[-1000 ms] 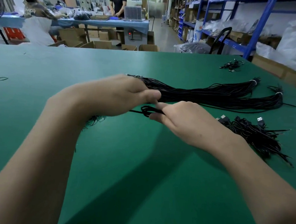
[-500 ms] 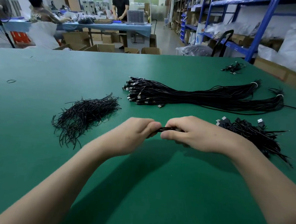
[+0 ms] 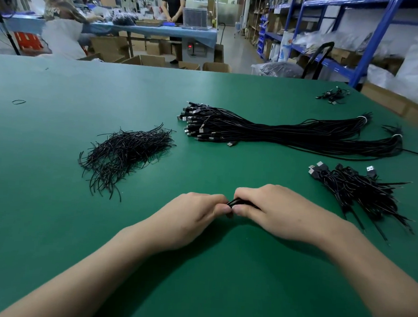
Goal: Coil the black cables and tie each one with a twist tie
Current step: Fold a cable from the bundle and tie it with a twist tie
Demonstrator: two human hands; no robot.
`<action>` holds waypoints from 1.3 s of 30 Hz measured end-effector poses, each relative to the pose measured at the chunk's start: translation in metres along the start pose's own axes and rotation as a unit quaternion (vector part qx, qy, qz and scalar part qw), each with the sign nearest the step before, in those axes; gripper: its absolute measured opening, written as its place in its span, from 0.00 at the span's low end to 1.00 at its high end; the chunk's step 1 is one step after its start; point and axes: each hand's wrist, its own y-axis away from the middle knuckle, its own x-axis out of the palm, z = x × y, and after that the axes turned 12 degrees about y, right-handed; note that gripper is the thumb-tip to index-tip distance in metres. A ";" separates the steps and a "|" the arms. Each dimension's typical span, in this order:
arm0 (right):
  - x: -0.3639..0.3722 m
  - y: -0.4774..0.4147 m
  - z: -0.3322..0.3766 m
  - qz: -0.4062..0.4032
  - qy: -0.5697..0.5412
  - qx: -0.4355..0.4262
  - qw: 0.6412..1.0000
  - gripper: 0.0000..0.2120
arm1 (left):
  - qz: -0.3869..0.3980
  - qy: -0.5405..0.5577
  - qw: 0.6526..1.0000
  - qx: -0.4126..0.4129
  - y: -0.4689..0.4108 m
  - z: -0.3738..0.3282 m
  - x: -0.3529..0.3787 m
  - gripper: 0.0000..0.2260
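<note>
Here, left hand (image 3: 189, 218) and right hand (image 3: 270, 211) meet low on the green table (image 3: 52, 222), fingertips pinching a coiled cable (image 3: 234, 202), perhaps a tie too, ties (image 3: 125, 153) left, cables (image 3: 290, 134) beyond.

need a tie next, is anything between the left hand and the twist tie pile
Nothing visible. Only bare green table lies between the left hand and the twist tie pile, farther out to its left. That hand is busy, though: it and the right hand both pinch the coiled cable.
</note>
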 end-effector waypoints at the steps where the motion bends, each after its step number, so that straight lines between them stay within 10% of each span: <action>1: -0.002 -0.001 0.000 0.008 0.017 0.002 1.000 0.11 | 0.002 -0.025 1.000 0.007 0.000 0.000 0.000 0.13; 6: -0.013 -0.009 0.003 -0.044 0.081 0.045 0.995 0.18 | -0.090 -0.044 0.995 0.018 -0.002 0.005 0.003 0.13; 10: -0.011 -0.010 0.010 -0.212 -0.261 0.175 0.925 0.27 | -0.198 0.274 0.941 0.006 -0.004 0.007 0.001 0.16; 16: 0.020 -0.022 0.048 -0.151 -0.591 0.101 0.786 0.18 | -0.165 0.408 0.898 0.000 -0.004 -0.003 0.018 0.16; 26: 0.037 -0.018 0.045 -0.236 -0.628 0.111 0.733 0.18 | -0.072 0.443 0.893 0.021 -0.005 -0.014 0.024 0.18; 35: 0.040 -0.017 0.040 -0.253 -0.613 0.139 0.736 0.14 | -0.184 0.064 0.980 -0.049 0.003 0.005 -0.010 0.22; 39: 0.042 -0.015 0.040 -0.237 -0.600 0.141 0.751 0.15 | -0.299 -0.172 0.921 -0.181 0.016 0.027 -0.054 0.11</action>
